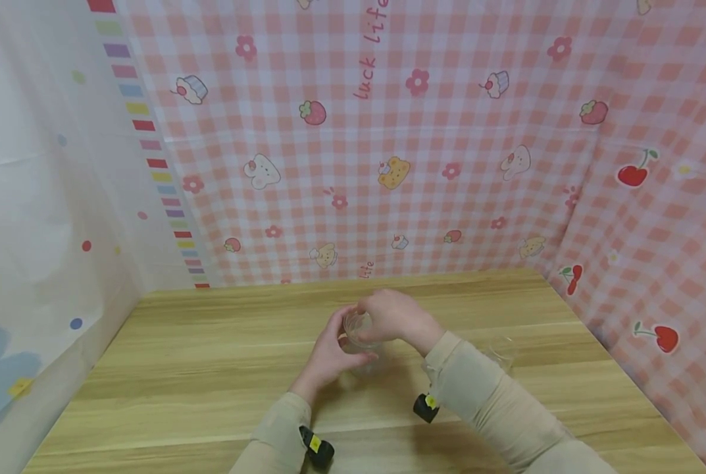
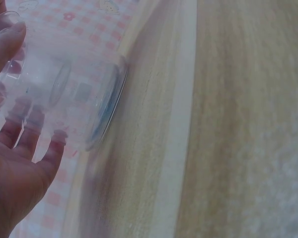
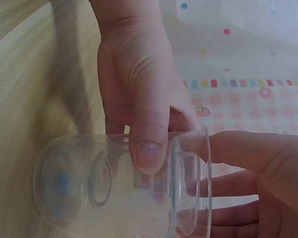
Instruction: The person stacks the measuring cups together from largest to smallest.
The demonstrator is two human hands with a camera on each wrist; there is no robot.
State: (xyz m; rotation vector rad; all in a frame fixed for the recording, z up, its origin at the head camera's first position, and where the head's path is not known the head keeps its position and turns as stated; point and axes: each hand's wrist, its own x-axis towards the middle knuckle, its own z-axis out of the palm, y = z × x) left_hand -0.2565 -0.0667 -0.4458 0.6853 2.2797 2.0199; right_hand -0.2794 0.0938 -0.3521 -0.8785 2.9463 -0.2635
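While steadying the clear outer cup [image 3: 64, 196] mid-tabletop [image 1: 210, 368], hold it upright with left grip [image 1: 331, 353] wrapped round its wall: thumb one side, fingers the other. Can't tell if touching down at the base. See smaller clear inner cup [image 3: 129, 201] nested inside, short of the outer base. At the mouth, read right grip [image 1: 397, 319] as narrow, seemingly pinching the inner cup's rim. Move along the shared axis only; avoid tilting, scraping or oversqueezing. Mind the third clear vessel [image 1: 503, 349] just beside right sleeve [image 1: 471, 382].
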